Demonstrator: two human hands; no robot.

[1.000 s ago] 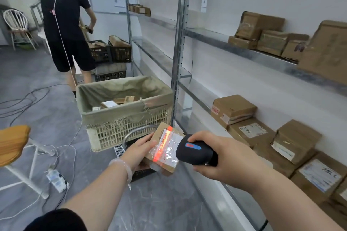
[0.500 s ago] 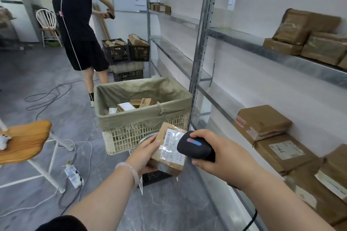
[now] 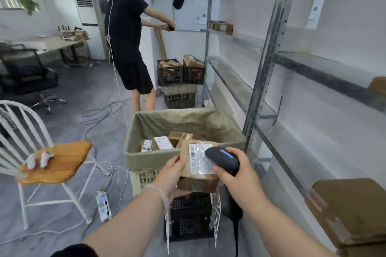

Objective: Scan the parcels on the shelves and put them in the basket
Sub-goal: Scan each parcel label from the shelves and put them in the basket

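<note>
Basket (image 3: 188,120) open on top; shelf upright (image 3: 263,73) crowds its right.

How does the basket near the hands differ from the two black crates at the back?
The basket is pale and cloth-lined; the black crates are dark and unlined. The basket's parcels lie low inside; the crates' contents heap above their rims. Both hold brown parcels.

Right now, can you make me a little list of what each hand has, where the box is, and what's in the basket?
left hand: holds a brown parcel, label facing up
right hand: grips a black scanner over the label
parcel place: at the near edge of the basket, not dropped in yet
basket: cloth-lined, with several small parcels inside
nearby: chair on the left, another person further back
</note>
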